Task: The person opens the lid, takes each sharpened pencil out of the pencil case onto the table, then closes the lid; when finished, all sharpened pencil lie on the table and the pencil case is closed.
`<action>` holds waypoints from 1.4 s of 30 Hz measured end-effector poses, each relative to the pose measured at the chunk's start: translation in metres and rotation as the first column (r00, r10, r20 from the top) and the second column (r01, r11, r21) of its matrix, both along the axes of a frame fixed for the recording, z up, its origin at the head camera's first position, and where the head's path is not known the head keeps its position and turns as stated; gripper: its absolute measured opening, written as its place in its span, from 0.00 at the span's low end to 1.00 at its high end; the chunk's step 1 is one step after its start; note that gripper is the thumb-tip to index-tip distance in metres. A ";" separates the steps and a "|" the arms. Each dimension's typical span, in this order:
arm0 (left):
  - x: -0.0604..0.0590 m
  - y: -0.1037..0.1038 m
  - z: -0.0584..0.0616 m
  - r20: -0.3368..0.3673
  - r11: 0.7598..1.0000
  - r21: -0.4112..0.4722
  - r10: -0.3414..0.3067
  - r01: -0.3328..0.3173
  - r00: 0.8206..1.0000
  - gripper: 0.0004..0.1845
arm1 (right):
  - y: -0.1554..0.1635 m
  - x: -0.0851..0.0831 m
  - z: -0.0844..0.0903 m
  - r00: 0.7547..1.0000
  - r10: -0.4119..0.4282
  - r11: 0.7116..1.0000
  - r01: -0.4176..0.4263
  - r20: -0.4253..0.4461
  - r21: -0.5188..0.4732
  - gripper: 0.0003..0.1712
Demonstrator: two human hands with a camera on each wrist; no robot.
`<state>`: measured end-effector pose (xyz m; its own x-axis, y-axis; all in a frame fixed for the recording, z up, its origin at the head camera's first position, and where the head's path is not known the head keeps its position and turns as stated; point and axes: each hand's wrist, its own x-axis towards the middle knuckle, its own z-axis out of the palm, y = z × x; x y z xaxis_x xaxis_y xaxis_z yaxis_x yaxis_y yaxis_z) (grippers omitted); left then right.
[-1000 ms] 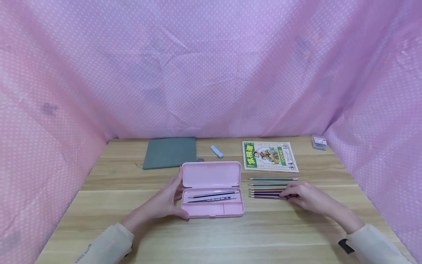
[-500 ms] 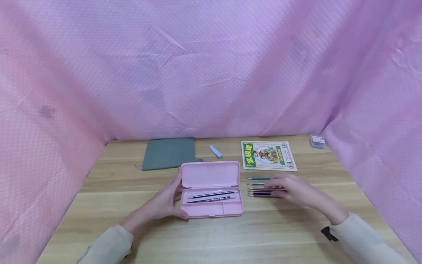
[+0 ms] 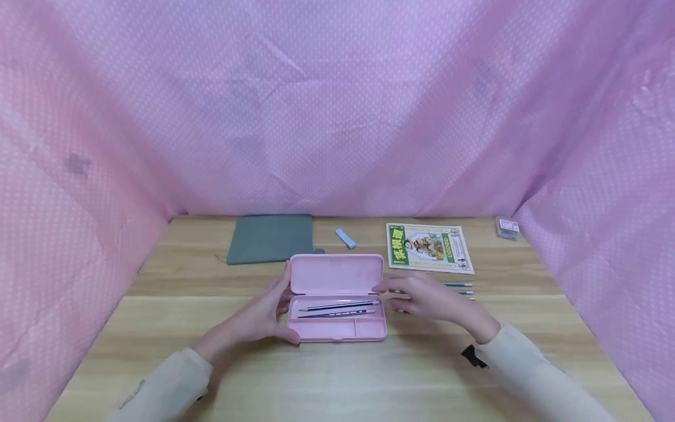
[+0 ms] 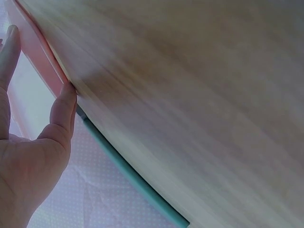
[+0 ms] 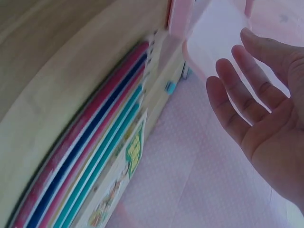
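An open pink pencil case (image 3: 321,333) lies on the table, its lid folded back and its tray divided into compartments. Two dark pencils (image 3: 337,313) rest in the long compartment. My left hand (image 3: 258,319) holds the case's left side, with the thumb at the front corner and a finger along the lid. My right hand (image 3: 429,298) hovers at the case's right edge, fingers relaxed and spread, holding nothing. Beneath it lies a row of red, blue and teal pencils (image 5: 102,111), partly hidden by the hand in the head view.
Behind the case are a grey-green notebook (image 3: 270,239) and a small light-blue stick-shaped item (image 3: 345,238). An illustrated booklet (image 3: 429,248) lies behind the pencil row. A small clear box (image 3: 507,228) stands at the back right corner. Pink dotted cloth (image 3: 337,117) surrounds the table.
My right hand has moved left, from the right ends of the pencil row to the case's right edge. The pencils stay on the table. My left hand keeps its place on the case.
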<state>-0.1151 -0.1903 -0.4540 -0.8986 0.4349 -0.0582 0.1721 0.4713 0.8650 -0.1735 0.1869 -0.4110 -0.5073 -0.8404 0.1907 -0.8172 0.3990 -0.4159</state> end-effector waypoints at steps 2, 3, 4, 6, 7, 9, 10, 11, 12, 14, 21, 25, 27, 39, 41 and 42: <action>-0.001 0.000 0.000 -0.003 1.000 -0.003 -0.006 0.006 1.000 0.81 | -0.008 0.000 -0.002 1.000 0.012 1.000 -0.012 -0.021 0.000 0.20; -0.002 0.000 0.000 -0.001 1.000 -0.007 -0.005 0.005 1.000 0.81 | -0.012 0.000 -0.004 0.999 0.021 1.000 -0.021 -0.032 -0.005 0.19; -0.002 0.000 0.000 0.001 1.000 -0.012 -0.007 0.007 1.000 0.81 | -0.015 0.000 -0.006 0.998 0.030 0.999 -0.030 -0.048 -0.011 0.19; -0.002 0.000 -0.001 0.001 1.000 -0.012 -0.009 0.009 1.000 0.81 | -0.021 0.002 -0.008 0.998 0.037 0.999 -0.038 -0.055 -0.019 0.17; -0.002 -0.001 -0.001 -0.002 1.000 -0.012 -0.008 0.008 1.000 0.81 | -0.024 0.002 -0.010 0.997 0.038 0.999 -0.039 -0.062 -0.018 0.17; -0.002 -0.001 -0.002 -0.013 1.000 -0.003 -0.012 0.012 1.000 0.81 | -0.030 0.002 -0.011 0.997 0.036 0.999 -0.037 -0.064 -0.018 0.16; -0.003 -0.002 -0.002 -0.016 1.000 0.001 -0.011 0.011 1.000 0.81 | -0.033 0.002 -0.011 0.997 0.032 0.999 -0.033 -0.064 -0.011 0.16; -0.003 -0.002 -0.003 -0.020 1.000 0.005 -0.012 0.012 1.000 0.81 | -0.036 0.002 -0.011 0.998 0.029 1.000 -0.029 -0.059 -0.003 0.17; -0.003 -0.002 -0.003 -0.025 1.000 0.005 -0.011 0.011 1.000 0.81 | -0.038 0.002 -0.011 0.998 0.027 1.000 -0.026 -0.052 0.006 0.17; -0.002 -0.003 -0.003 -0.026 1.000 -0.004 -0.007 0.007 1.000 0.81 | -0.044 0.002 -0.013 0.999 0.019 1.000 -0.018 -0.028 0.019 0.17; -0.003 0.000 -0.001 -0.007 1.000 -0.009 0.005 -0.005 1.000 0.82 | -0.051 0.003 -0.018 0.998 -0.036 0.997 0.033 0.043 0.063 0.16; -0.005 0.002 0.000 -0.002 1.000 -0.017 0.005 -0.005 1.000 0.82 | -0.050 0.004 -0.021 0.996 -0.072 0.996 0.069 0.054 0.061 0.16; -0.004 -0.001 0.000 0.006 1.000 -0.021 0.009 -0.009 1.000 0.82 | -0.052 0.004 -0.024 0.996 -0.067 0.996 0.064 0.057 0.059 0.16; -0.004 -0.001 -0.002 0.013 1.000 -0.018 0.013 -0.013 1.000 0.83 | -0.055 0.007 -0.028 0.993 -0.091 0.991 0.084 0.071 0.105 0.17; -0.006 0.000 -0.002 0.014 1.000 -0.011 0.009 -0.009 1.000 0.83 | -0.055 0.006 -0.029 0.994 -0.095 0.989 0.088 0.056 0.115 0.17; -0.006 0.000 -0.002 0.008 1.000 -0.006 0.003 -0.003 1.000 0.83 | -0.055 0.007 -0.029 0.994 -0.097 0.988 0.091 0.048 0.122 0.17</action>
<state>-0.1216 -0.1899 -0.4558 -0.8993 0.4320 -0.0675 0.1641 0.4766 0.8636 -0.1670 0.1319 -0.4395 -0.5918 -0.8037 0.0620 -0.7515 0.5223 -0.4030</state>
